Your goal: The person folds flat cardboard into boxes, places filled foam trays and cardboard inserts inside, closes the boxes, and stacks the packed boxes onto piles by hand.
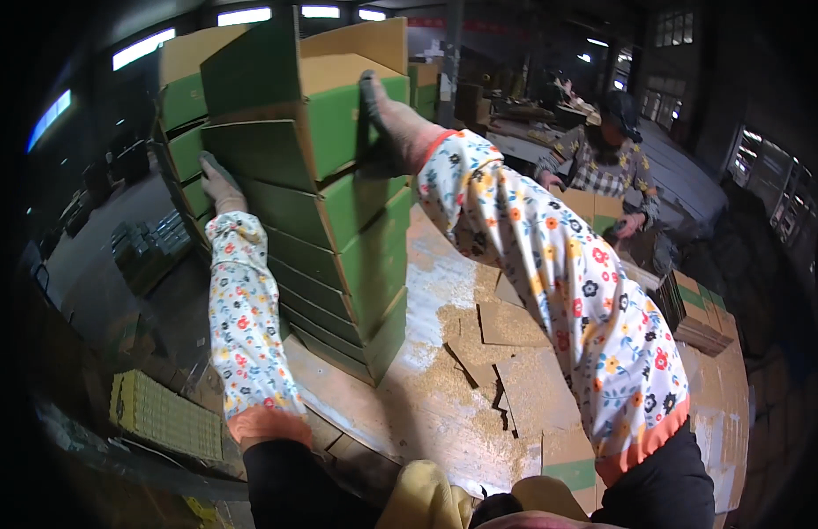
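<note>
A tall stack of green and brown cardboard boxes (pixel 373 256) stands in front of me, each nested into the one below. The top box (pixel 338 115) has its flaps standing up. My right hand (pixel 398 123), in a glove with dark fingertips, lies spread against the green right face of the top box. One finger reaches up near its rim; the lower fingers are in shadow. My left hand (pixel 220 187), gloved too, is at the left side of the stack, fingers stretched upward, between it and another stack of boxes (pixel 184 115) behind. Floral sleeve covers sheathe both forearms.
The stack rests on a worn worktable (pixel 435 264) strewn with cardboard scraps (pixel 510 324) and sawdust-like crumbs. Flattened cartons (pixel 698 313) lie at the right edge. Across the table a person (pixel 603 159) handles a carton. A yellowish slatted bundle (pixel 162 414) sits low at left.
</note>
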A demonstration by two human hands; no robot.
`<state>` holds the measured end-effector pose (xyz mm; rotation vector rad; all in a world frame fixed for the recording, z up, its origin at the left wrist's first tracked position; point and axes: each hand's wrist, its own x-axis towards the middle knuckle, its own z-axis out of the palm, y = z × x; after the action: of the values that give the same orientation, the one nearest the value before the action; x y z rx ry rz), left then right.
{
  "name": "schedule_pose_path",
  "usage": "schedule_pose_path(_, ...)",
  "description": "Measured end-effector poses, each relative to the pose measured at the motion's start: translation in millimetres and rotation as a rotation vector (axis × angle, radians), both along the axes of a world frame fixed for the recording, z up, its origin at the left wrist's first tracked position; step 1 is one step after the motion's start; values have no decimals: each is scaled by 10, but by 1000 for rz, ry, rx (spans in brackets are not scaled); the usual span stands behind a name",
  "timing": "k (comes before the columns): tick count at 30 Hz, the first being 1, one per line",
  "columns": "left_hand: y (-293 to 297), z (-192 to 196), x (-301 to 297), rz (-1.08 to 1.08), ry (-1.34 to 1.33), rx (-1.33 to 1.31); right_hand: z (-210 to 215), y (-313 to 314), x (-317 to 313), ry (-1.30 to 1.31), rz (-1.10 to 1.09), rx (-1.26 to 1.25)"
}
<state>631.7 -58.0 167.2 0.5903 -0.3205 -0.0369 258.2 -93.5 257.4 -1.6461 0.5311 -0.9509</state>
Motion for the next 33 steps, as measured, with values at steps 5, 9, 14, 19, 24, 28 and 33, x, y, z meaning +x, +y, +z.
schedule_pose_path(5,-333,-321,-89,385,-112,608,-1663,1063,-1298,496,85,-138)
schedule_pose_path(9,221,-1045,-765,529,-330,1089,-3997,2246,-3363,829,2,248)
schedule_pose_path(14,2058,-3226,-4657,-218,-1004,1203,-4949,3629,-6327,816,-846,770)
schedule_pose_path(19,3474,-4146,-7509,-923,-1032,1862,-5440,4007,-7661,1269,-1266,611)
schedule_pose_path(24,3348,-4482,-8285,-933,-878,1903,-5469,4128,-7967,1024,-969,566)
schedule_pose_path(28,3204,-4337,-8014,-1432,-351,1505,-5409,3962,-8366,1190,-1366,339)
schedule_pose_path(33,2927,-3343,-7677,-1556,-647,1643,-5137,3898,-8683,22,-1208,493)
